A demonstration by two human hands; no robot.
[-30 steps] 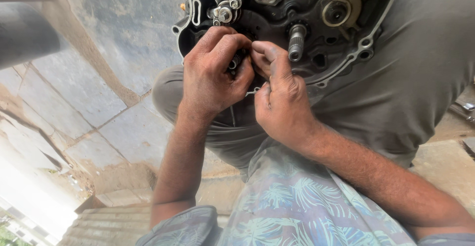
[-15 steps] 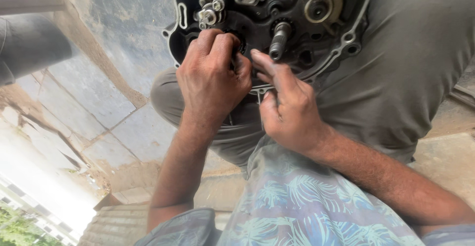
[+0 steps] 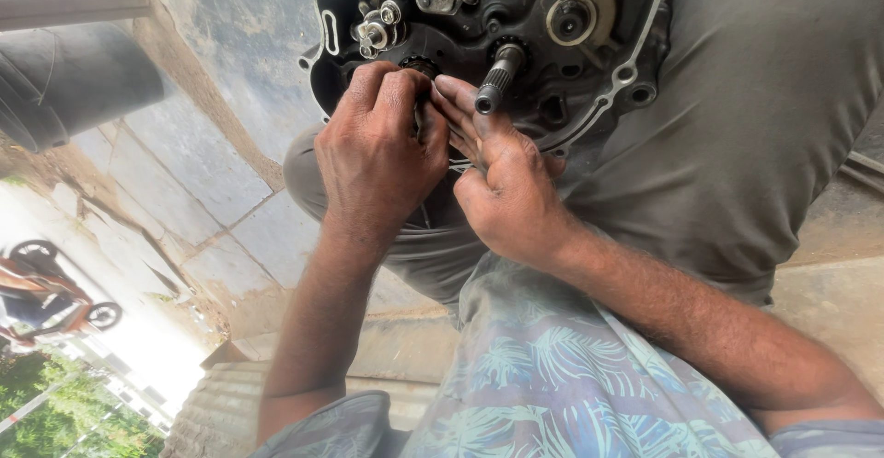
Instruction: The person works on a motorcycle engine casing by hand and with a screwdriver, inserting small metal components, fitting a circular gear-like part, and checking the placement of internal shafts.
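Note:
A black, greasy engine case lies open on my lap, showing gears and a silver gasket rim. A splined steel shaft sticks out towards me. My left hand is curled, its fingertips pinching a small dark part just below a little toothed gear. My right hand presses against it from the right, fingers straight and touching the left fingertips under the shaft. A thin metal piece shows beneath the right fingers. What the part is stays hidden by the fingers.
Grey trousers cover my knees under the engine, and a palm-print shirt fills the foreground. A stained concrete floor lies to the left, with a dark tyre at the far left. A parked scooter is in the bright area.
The view has shifted, so the engine and shaft sit further left and lower in frame. Both hands stay pressed together at the same spot on the engine, and the right fingers have straightened slightly.

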